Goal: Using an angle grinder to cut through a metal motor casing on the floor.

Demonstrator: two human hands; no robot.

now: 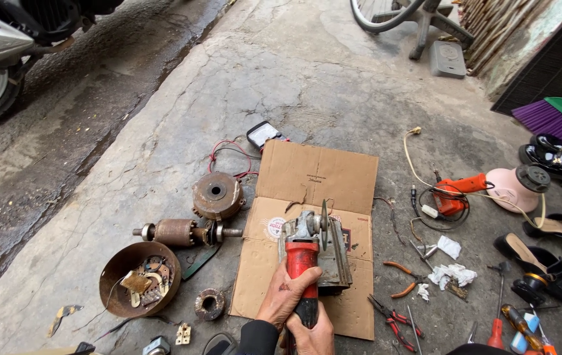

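Tool in hand: a red-bodied angle grinder (307,253) is held over a flattened cardboard sheet (320,174) spread on the concrete floor (333,79), near the middle of the scene.
Left hand: the left hand (285,296) is wrapped over the left side of the red barrel, fingers (302,286) clamped on it.
Right hand: the right hand (312,332) is closed round the rear of the handle, at the near edge of the view; only its upper part is seen.
Workpiece: a grey metal frame piece (340,253) lies under and just right of the grinder head; whether the disc (324,220) touches it cannot be told.
Handling, as judged: the grinder is taken to be fairly heavy, rigid and nose-heavy at its metal gear head; the plastic barrel is judged the safe hold, two-handed, well back from the thin upright disc, which is likely brittle and sharp-edged.
Left of the sheet: a rusty motor rotor (176,232), a round end cap (217,194) and a rusty bowl of small parts (138,279) are seen.
Right of the sheet: pliers (392,319), screwdrivers (499,309) and an orange tool (455,192) are scattered.
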